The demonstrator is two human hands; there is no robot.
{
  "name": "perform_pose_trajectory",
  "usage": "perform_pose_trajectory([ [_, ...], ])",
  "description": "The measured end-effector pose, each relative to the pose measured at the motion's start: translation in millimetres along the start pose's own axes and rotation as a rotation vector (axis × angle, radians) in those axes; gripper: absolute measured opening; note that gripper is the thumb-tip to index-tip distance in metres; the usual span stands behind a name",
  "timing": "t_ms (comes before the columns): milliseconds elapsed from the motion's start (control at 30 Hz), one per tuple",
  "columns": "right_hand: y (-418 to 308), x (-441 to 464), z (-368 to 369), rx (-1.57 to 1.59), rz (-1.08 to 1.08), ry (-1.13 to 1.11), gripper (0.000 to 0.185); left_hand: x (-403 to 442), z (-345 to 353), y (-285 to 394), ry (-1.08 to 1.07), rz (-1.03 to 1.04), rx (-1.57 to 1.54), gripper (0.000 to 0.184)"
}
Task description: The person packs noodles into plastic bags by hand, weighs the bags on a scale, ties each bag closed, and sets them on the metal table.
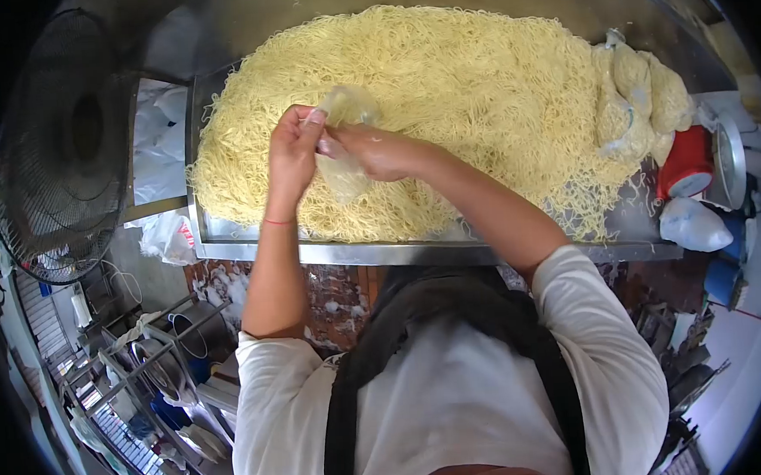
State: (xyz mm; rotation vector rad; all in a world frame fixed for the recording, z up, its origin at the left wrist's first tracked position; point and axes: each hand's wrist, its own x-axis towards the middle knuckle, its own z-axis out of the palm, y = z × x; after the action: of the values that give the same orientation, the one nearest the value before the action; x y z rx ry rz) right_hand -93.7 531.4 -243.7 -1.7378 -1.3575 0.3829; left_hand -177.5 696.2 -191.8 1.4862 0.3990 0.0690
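Note:
A thin clear plastic bag (pixel 346 104) is between my two hands, above a wide heap of yellow noodles (pixel 476 86). My left hand (pixel 294 143) pinches the bag, thumb and fingers together. On the other side, my right hand (pixel 380 154) is closed with its fingertips at the bag's edge, close by my left fingers. Part of the bag hangs below my hands, over the noodles. The right fingertips are partly hidden by the plastic and my left hand.
The noodles lie on a metal table (pixel 330 252) with a raised front rim. Filled bags of noodles (pixel 635 86) sit at its right end, near a red container (pixel 686 163) and a white plastic bag (pixel 695 224). A large fan (pixel 58 151) stands at left, by a metal rack (pixel 168 369).

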Motion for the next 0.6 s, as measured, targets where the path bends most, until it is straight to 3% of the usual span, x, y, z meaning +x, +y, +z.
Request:
perform_pose_trajectory([
  [33, 2.5, -12.0, -0.5, -0.101, -0.084, 0.066, 0.047, -0.2, -9.2, 0.8, -0.083, 0.107, 0.279, 0.035],
  [100, 4.9, -20.0, -11.6, 0.041, 0.236, -0.149, 0.055, 2.3, -12.5, 3.7, -0.254, 0.339, 0.834, 0.062],
  [133, 5.9, -22.8, -16.6, 0.115, 0.395, -0.251, 0.061, 2.6, -2.4, -0.8, -0.327, 0.317, 0.941, 0.097],
  [233, 38.6, -30.1, -3.4, 0.328, 0.358, -0.149, 0.066, 37.2, 24.6, -27.1, -0.426, 0.39, 1.185, 0.099],
  [267, 31.4, -30.6, -14.1, 0.287, 0.438, -0.178, 0.07, 47.4, 29.7, -33.7, -0.422, 0.46, 1.144, 0.079],
  [333, 15.3, -45.3, -32.2, 0.214, 0.611, -0.252, 0.079, 58.4, 34.5, -41.9, -0.612, 0.315, 1.272, 0.057],
  [367, 16.1, -56.7, -36.4, 0.184, 0.584, -0.228, 0.079, 65.1, 36.5, -43.0, -0.703, 0.246, 1.334, 0.047],
  [400, 16.3, -69.9, -40.4, 0.155, 0.556, -0.207, 0.08, 68.6, 30.9, -61.4, -0.638, 0.476, 1.41, 0.025],
  [500, -2.5, -85.8, -33.0, -0.212, 0.575, -0.063, 0.089, 63.0, 11.0, -38.6, -0.472, 0.07, 1.152, 0.022],
  [533, -9.4, -86.3, -28.9, -0.382, 0.596, 0.006, 0.094, 66.9, -12.8, -51.2, -0.45, 0.182, 1.073, 0.02],
  [600, -14.8, -75.6, -10.5, -0.413, 0.53, 0.123, 0.103, 51.0, -16.4, -19.8, -0.403, 0.164, 1.041, 0.02],
])
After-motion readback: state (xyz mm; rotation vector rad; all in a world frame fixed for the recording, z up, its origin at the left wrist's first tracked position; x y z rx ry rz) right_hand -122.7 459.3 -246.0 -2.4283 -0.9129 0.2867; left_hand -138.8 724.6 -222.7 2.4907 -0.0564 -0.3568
